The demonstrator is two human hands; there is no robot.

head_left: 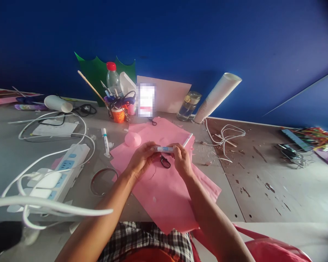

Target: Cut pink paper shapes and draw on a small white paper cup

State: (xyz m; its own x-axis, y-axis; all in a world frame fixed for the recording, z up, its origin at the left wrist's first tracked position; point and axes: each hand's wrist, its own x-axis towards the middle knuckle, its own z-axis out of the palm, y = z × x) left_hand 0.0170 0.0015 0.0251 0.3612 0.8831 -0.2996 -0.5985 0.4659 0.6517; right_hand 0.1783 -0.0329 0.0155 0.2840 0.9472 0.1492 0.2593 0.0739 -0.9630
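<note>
Over the pink paper [164,203], a white marker pen [165,149] with blue print is held level between both hands. My left hand [144,158] is closed on its left end. The fingers of my right hand [181,156] pinch the right end. Just below the pen, dark scissor handles [165,162] show on the paper; the blades cannot be made out. A round pink paper piece [132,139] lies left of the hands. Beyond my right hand, a thin white stick [187,139] rests on the sheet. Another white marker [105,142] lies farther left.
A power strip [71,163] with looping white cables occupies the left. A roll of tape [102,181] lies near my left forearm. At the back stand an orange cup [118,115] of tools, a glass jar [189,105] and leaning stacked paper cups [218,96]. Wires [292,153] lie right.
</note>
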